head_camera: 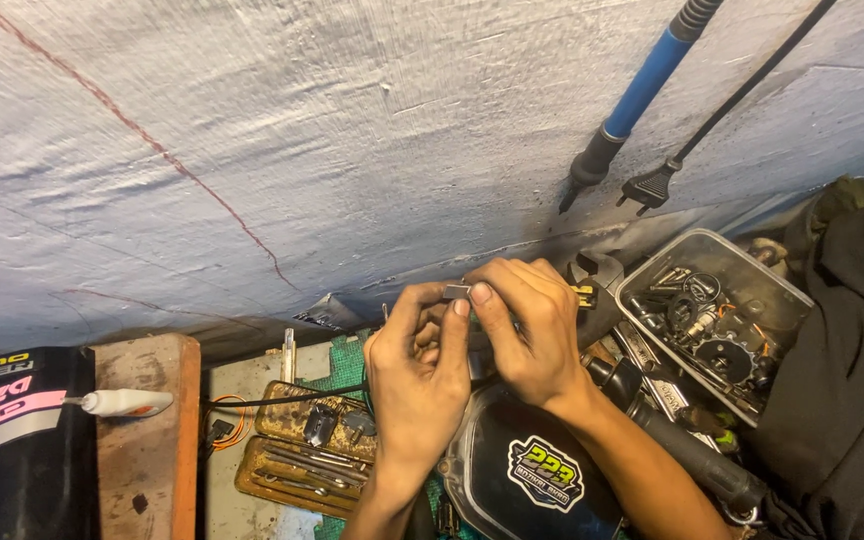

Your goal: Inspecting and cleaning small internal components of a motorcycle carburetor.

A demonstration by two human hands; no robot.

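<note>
Two bare hands meet above a cluttered workbench, both pinching one small dark rectangular part (456, 291). The left hand (417, 375) rises from below with its fingers curled and thumb raised, gripping the part from the left side. The right hand (532, 325) arches over from the right, its thumb pressing on the part's right end. The part sits at the fingertips of both hands, close to the painted wall (352, 130).

Directly below the hands lies a black rounded cover with a sticker (527, 480). To the lower left of the left hand, a black cable (287, 399) runs across an open tool tray (302, 455) holding slim metal tools. Further left, a white-tipped tool (124, 402) rests on a wooden block (147, 440).

To the right of the right hand stands a clear plastic container (712, 310) filled with metal parts and gears. Above it, well apart from the hands, a blue-handled soldering iron (632, 105) and a black power plug (649, 188) hang against the wall. A black cloth (842, 380) lies at the far right.
</note>
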